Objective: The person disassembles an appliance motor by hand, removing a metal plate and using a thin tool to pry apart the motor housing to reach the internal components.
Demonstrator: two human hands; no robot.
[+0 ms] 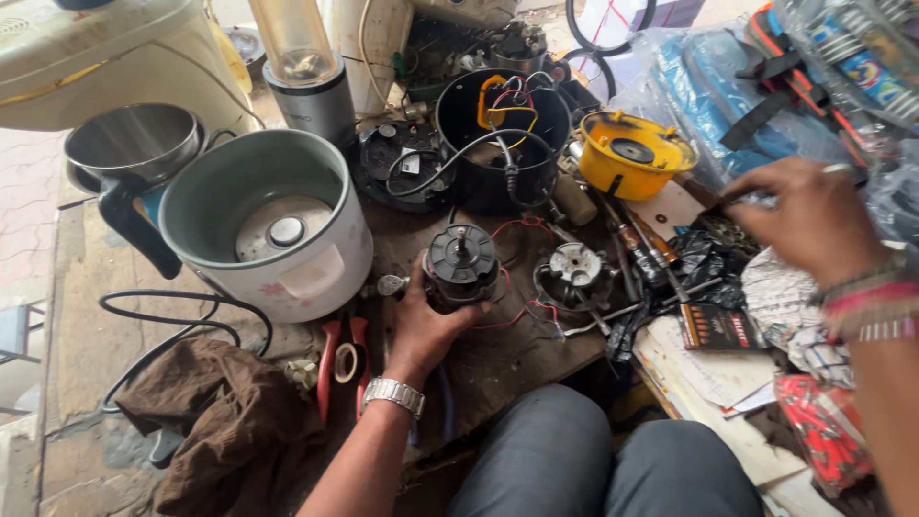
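- Black and silver, one small electric motor (461, 266) stands shaft-up on the cluttered wooden workbench (86, 287), near its middle, in the only view, the head camera
- One left hand (421, 321), a metal watch (393, 393) on its wrist, wraps around the motor from the near side, fingers curled closed on its body
- One right hand (814, 218) is stretched out to the far right, well apart from the motor, fingers bent and pinching a thin dark tool (713, 203); what the tip touches cannot be told. Several bangles (876, 302) sit on that wrist
- One second motor part (576, 273), with a pale top and loose red wires, lies just right of the held motor
- One grey-green cooker pot (263, 215) with a round plate in its floor stands to the left of the motor
- One steel kettle (134, 148) with a black handle stands behind and left of the pot
- One black round housing (504, 134) holding yellow, red and black wires stands behind the motor
- One yellow bowl-shaped part (634, 153) sits to the right of that housing
- One blender jar (304, 67) on a dark base stands at the back
- One pair of red-handled pliers (330, 354) lies beside the left wrist, next to one brown cloth (225, 421)
- Two grey-trousered knees (613, 460) show at the bottom edge
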